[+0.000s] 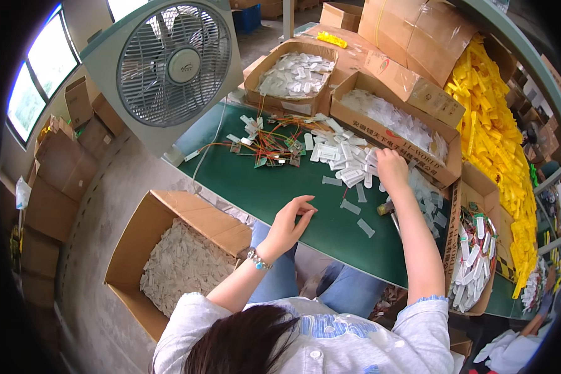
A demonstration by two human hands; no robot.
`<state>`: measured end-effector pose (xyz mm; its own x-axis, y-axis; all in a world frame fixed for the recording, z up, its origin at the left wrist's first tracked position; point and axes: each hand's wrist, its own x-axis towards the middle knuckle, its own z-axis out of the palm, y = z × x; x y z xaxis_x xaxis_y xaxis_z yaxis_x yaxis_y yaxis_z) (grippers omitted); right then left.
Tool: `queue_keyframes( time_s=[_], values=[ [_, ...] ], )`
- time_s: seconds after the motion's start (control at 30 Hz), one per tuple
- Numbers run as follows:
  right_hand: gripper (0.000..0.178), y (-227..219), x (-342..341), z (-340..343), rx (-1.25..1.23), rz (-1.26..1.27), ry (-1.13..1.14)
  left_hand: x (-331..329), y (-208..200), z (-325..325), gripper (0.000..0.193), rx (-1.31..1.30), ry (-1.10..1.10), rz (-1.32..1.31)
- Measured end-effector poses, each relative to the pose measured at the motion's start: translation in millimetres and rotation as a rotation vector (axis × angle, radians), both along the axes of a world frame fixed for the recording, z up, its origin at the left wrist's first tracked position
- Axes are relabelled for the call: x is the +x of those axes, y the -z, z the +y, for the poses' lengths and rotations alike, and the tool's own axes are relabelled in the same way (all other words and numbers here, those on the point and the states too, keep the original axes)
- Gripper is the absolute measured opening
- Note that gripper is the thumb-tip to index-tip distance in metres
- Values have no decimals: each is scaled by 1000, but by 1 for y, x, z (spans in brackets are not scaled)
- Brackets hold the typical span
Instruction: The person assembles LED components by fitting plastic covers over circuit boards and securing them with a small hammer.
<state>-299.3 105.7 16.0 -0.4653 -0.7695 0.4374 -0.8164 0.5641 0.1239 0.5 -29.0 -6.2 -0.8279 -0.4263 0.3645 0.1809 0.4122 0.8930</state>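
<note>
My left hand (291,218) hovers over the table's near edge, its fingers loosely bent and apart, holding nothing. At the right side of a heap of white plastic casings (340,151), my right hand (391,169) reaches down with its fingers drawn together; what lies between the fingertips is hidden. Several clear plastic pieces (350,206) are scattered on the green table (280,199) between my hands. Left of the casings is a tangle of small circuit boards with red, yellow and green wires (271,144). A small yellowish roll (385,207) lies beside my right forearm.
Open cartons of white pieces (296,75) and clear pieces (393,118) stand at the back. Another carton (474,262) holds wired white casings at right. Yellow parts (486,137) are piled beyond. A fan (174,65) stands at left, above a floor carton (187,268) of pale pieces.
</note>
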Motion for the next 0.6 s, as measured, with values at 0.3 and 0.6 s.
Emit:
queue_keyframes(
  time_s=[0.3,0.6],
  values=[
    [9,10,-12,-10,41,142,72,-6,0,-1,32,-4,-18,37],
    [24,-41,69,13,-310,-432,30,-11,8,-5,29,57,-112,109]
  ],
)
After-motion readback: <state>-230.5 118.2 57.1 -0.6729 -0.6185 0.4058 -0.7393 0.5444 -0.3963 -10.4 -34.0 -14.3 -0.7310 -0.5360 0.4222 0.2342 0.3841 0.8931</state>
